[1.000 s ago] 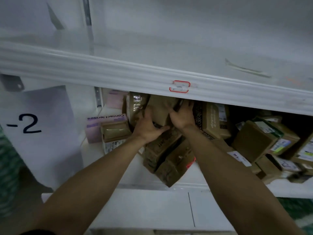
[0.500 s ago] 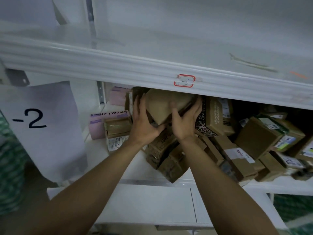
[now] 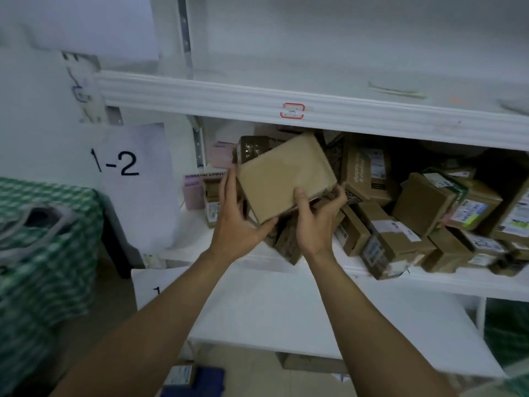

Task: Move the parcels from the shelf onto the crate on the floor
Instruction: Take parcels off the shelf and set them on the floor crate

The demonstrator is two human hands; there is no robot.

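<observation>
Brown parcel [image 3: 286, 176] is hanging tilted before the shelf [image 3: 458, 282], with the left hand [image 3: 236, 220] gripping its left edge and the right hand [image 3: 317, 222] pinching its near edge.

brown parcel [image 3: 283, 179]; white shelf [image 3: 286, 101]; green-white checked cloth [image 3: 43, 253].

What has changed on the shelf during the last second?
The left hand and right hand gripped the parcel and drew it out toward the person. The other parcels stayed on the shelf.
</observation>
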